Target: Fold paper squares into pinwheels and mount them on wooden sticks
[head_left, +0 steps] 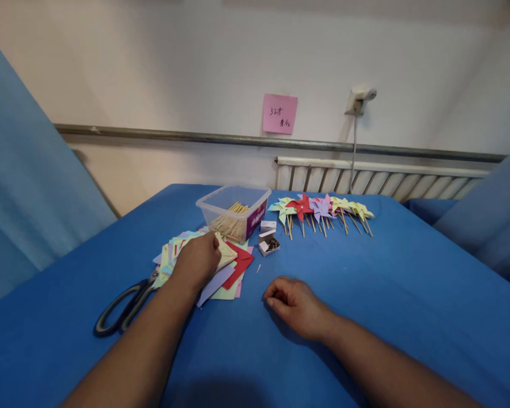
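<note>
My left hand (199,258) rests over a loose pile of coloured paper sheets (225,283), its fingers curled in; whatever they hold is hidden by the back of the hand. Loosely closed, my right hand (297,306) lies on the blue cloth with nothing visible in it. Between the hands and farther back sits a small open box of pins (269,246), beside a small white box (267,226). Behind the pile stands a clear plastic tub (212,211) holding thin wooden sticks (233,221). Large scissors (123,309) lie left of my left forearm, blades partly under the paper.
Several paper pinwheels (321,208) on sticks lie in a row at the back right. A small thin pale piece (259,268) is on the blue tablecloth (391,306). A wall rail (221,137) and radiator (382,173) are behind; blue curtains (17,170) hang at the sides.
</note>
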Tool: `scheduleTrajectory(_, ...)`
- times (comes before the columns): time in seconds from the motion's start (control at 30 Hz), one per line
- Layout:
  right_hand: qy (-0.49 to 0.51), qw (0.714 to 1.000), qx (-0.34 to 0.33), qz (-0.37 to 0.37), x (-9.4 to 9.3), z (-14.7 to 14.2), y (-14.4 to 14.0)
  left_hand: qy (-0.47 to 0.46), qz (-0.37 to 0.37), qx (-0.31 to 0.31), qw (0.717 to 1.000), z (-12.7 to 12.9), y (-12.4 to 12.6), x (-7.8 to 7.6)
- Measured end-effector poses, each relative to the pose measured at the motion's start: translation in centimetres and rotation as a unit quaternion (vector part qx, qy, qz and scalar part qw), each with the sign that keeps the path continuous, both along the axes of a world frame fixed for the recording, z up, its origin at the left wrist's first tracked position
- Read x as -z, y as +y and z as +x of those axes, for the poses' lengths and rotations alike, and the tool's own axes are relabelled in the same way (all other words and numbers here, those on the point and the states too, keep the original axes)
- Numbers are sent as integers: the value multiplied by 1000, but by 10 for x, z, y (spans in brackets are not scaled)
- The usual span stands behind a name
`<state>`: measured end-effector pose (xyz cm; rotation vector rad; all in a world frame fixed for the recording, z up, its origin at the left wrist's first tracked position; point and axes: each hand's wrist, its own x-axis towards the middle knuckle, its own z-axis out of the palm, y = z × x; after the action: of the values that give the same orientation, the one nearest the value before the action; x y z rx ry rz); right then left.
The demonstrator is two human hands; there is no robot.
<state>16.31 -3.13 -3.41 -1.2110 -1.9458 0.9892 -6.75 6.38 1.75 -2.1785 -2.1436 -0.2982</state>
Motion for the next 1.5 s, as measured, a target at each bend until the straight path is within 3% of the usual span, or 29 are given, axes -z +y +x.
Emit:
scheduleTrajectory(0.23, 5, 1000, -4, 8, 5, 2, 1, 40, 23, 5, 999, -4, -2, -6)
scheduleTrajectory(0.53, -5, 1000, -2, 6, 1, 2, 1, 73, -24, -21, 997, -8, -3, -14)
scheduleTrajectory(0.73, -1, 1000, 4, 6, 2, 1, 0, 107, 13, 8, 994, -4, -10, -15)
scheduleTrajectory(1.5, -5, 1000, 2, 15, 4, 1, 1, 73, 47, 48, 995, 1, -16, -14)
